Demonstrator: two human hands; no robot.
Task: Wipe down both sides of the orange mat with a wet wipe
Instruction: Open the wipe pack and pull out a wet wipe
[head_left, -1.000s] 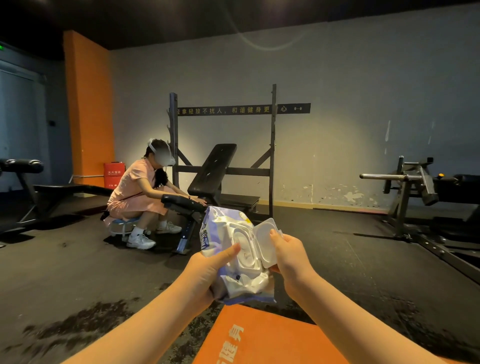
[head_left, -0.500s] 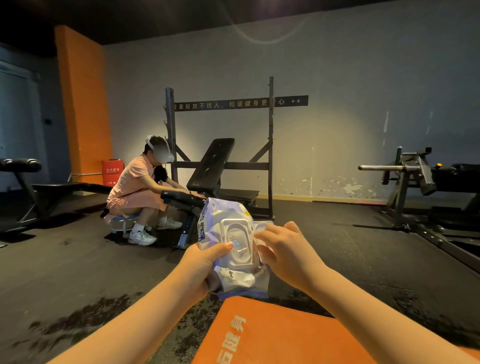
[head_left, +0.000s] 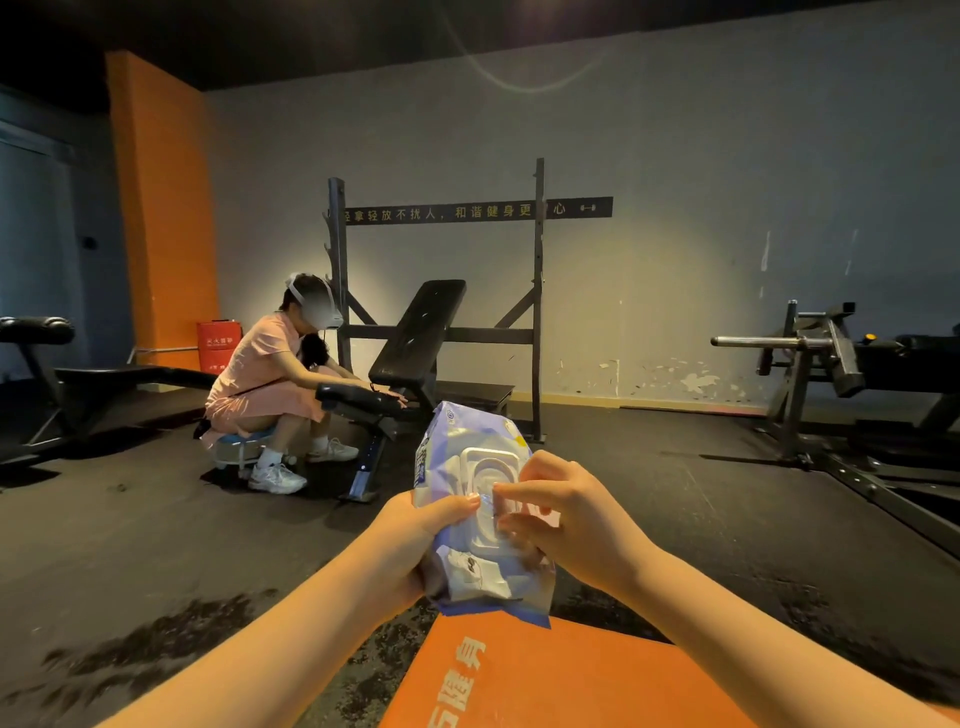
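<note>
Moved: right hand (head_left: 576, 525), off the flip lid it held open at the pack's right edge and now across the dispenser opening (head_left: 485, 470); lid hidden behind or under that hand, cannot tell which.
Also changed: wet wipe pack (head_left: 467, 441) held a little more upright and closer than a second ago; left-hand grip unchanged.
Left hand (head_left: 410, 540): wrapped round the lower left of the pack, thumb pressed on the front, fingers behind; a firm grip, probably to steady the soft pack against a pull.
Right-hand fingers (head_left: 506, 525): curled, with thumb tip and forefinger tip on the plastic frame of the opening; pinching a wipe or a seal, or only touching, cannot tell.
Why so held: pack raised with the opening turned toward the camera, for a clear look at it, leaving one hand free to draw a sheet.
Orange mat (head_left: 545, 675): flat on the floor (head_left: 156, 545), just below the pack and well away from the floor's back edge at the wall; near end cut off by the frame, printed side up, touched by neither hand.
Step in hand: probably getting the first wipe out; no wipe visible yet, neither side of the mat wiped.
Surroundings: another person (head_left: 265, 364) seated low beside a weight bench (head_left: 415, 332), toward the floor's back left, well apart.
</note>
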